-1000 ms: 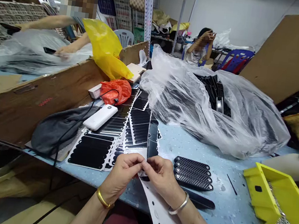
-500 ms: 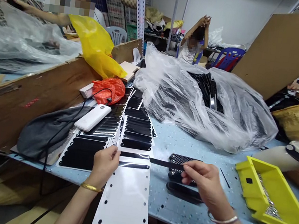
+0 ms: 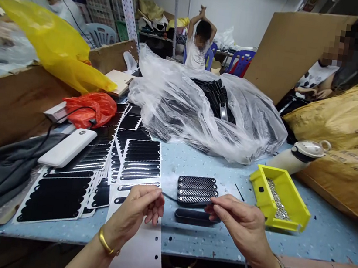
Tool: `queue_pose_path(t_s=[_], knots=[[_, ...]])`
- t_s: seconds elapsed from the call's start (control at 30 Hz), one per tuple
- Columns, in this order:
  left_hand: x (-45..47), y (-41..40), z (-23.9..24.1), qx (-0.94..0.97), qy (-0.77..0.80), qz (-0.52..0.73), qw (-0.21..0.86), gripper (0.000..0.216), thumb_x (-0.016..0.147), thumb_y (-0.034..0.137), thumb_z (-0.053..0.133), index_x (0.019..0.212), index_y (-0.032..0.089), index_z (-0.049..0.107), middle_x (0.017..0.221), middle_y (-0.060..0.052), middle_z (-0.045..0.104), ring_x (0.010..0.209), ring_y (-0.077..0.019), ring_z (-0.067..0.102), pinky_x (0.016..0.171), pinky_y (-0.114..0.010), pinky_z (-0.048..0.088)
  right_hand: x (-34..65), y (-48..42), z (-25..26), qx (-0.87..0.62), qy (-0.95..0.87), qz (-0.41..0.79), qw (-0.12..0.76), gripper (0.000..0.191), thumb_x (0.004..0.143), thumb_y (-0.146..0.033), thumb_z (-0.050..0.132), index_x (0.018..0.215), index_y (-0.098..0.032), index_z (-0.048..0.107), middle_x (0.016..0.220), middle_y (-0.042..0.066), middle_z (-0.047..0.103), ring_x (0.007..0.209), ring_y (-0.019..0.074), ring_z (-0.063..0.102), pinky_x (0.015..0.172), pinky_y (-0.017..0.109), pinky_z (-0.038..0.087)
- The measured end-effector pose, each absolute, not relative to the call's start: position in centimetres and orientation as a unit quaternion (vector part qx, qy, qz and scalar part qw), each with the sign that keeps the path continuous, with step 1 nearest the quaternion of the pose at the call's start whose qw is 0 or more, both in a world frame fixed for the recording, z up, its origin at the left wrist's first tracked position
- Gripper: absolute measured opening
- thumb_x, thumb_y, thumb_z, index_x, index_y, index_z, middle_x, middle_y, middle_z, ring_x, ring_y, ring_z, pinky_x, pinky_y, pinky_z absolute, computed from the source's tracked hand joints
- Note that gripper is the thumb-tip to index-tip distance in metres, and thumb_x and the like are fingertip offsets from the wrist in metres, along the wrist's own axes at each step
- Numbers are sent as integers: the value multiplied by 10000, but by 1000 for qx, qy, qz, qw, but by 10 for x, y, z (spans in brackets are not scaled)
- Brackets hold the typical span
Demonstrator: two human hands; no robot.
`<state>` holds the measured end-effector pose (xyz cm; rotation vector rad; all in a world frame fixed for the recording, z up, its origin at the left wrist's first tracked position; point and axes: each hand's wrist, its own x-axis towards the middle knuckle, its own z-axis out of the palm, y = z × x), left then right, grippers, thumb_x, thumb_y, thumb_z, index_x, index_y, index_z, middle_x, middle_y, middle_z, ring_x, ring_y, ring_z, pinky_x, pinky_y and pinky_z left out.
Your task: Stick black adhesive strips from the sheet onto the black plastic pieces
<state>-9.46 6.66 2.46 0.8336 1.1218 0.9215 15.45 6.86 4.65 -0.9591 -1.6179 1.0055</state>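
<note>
My left hand [image 3: 138, 207] and right hand [image 3: 242, 219] hang just above the front of the bench [image 3: 191, 243], and the black strip [image 3: 169, 196] runs between them, its left end pinched between my left thumb and forefinger, its right part between the tips of my right fingers. I see it nearly edge-on, a thin, dark, slightly bowed line passing close by the front of the mesh-patterned bars [image 3: 197, 190], four black pieces with rounded ends and a pale diamond weave, laid side by side. Nearer me, a smooth black bar [image 3: 189, 216] lies just below my right fingertips. Under my left hand is a glossy white backing sheet [image 3: 142, 252], punched with small round holes along its right edge and carrying round-ended black strips at its far end. Farther left, more sheets [image 3: 55, 197] of these shiny black shapes overlap in a loose pile, with a smooth white oblong case [image 3: 67, 148] on top. To my right, a yellow plastic bin [image 3: 282, 224] holds small silvery metal pieces [image 3: 276, 198]. Beyond, crinkled clear plastic [image 3: 252, 130] covers a heap of black material.
</note>
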Motion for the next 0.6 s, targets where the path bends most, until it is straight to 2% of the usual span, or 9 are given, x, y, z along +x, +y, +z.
queue_pose_path(t_s=[0.1,0.2,0.3,0.5,0.6], knots=[[-83,68,22,342,467,411,705,261,732,347,709,650,117,616,517,-53,636,376,-91,519,387,-178,299,164,66,44,-395,-689,388,467,221,855,-107,616,999,-208,749,746,51,699,607,140,674,524,229,570],[-76,68,21,310,453,406,731,291,753,395,686,683,120,621,537,-86,664,379,-124,555,373,-187,309,174,65,38,-410,-701,368,452,213,852,-110,615,994,-198,747,733,51,689,605,142,664,531,242,560],[-69,68,22,311,462,396,730,303,737,399,720,695,119,614,558,-92,675,390,-117,568,369,-168,286,184,63,34,-419,-706,362,441,190,839,-128,630,976,-189,747,745,60,692,632,156,661,547,261,562],[-62,77,25,296,502,438,684,315,647,357,799,701,120,600,564,-59,667,413,-98,565,380,-152,295,210,63,32,-456,-657,424,424,322,824,-209,662,1146,-202,682,956,100,727,780,203,712,616,297,602],[-57,82,26,295,508,443,677,331,635,367,804,705,118,597,575,-60,670,425,-101,571,381,-152,300,216,69,37,-492,-682,325,433,249,820,-224,677,1066,-207,713,930,90,729,780,203,705,589,289,588]])
